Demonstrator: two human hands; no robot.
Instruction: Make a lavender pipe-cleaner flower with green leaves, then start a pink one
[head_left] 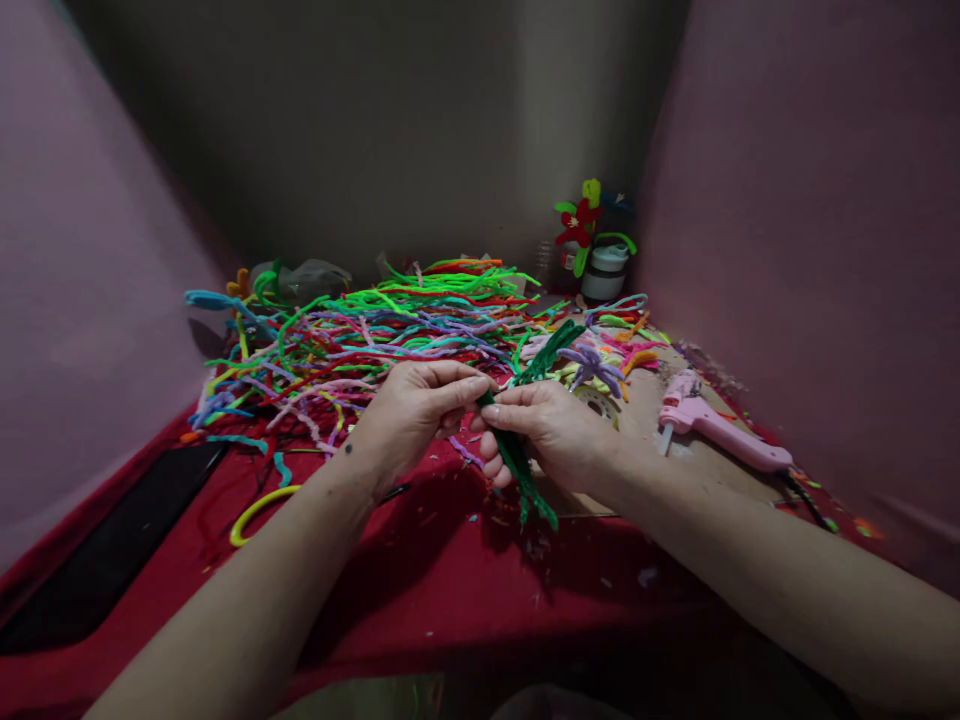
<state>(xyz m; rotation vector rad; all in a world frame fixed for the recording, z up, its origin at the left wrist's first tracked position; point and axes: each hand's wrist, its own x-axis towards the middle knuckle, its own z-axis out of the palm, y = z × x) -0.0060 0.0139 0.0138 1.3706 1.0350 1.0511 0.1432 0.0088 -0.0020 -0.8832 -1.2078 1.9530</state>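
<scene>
Both hands meet over the front part of the red-covered table. A bundle of dark green pipe cleaners [514, 455] runs slantwise through the fingers of my right hand [551, 425], which is closed around its middle. One end of the bundle fans out up and right, and the other hangs below the palm. My left hand [420, 410] pinches at the bundle's left side, thumb and forefinger pressed together beside the right thumb. Whatever sits between those left fingertips is too small to make out. Behind the hands spreads a heap of many-coloured pipe cleaners [375, 330].
A pink glue gun [720, 425] rests on cardboard [637, 420] at the right. Nearby are a roll of tape [598, 402] and a purple pipe-cleaner flower [592, 367]. A black phone-like slab [112, 540] and a yellow ring [251, 515] lie left. A lidded jar [606, 270] stands behind.
</scene>
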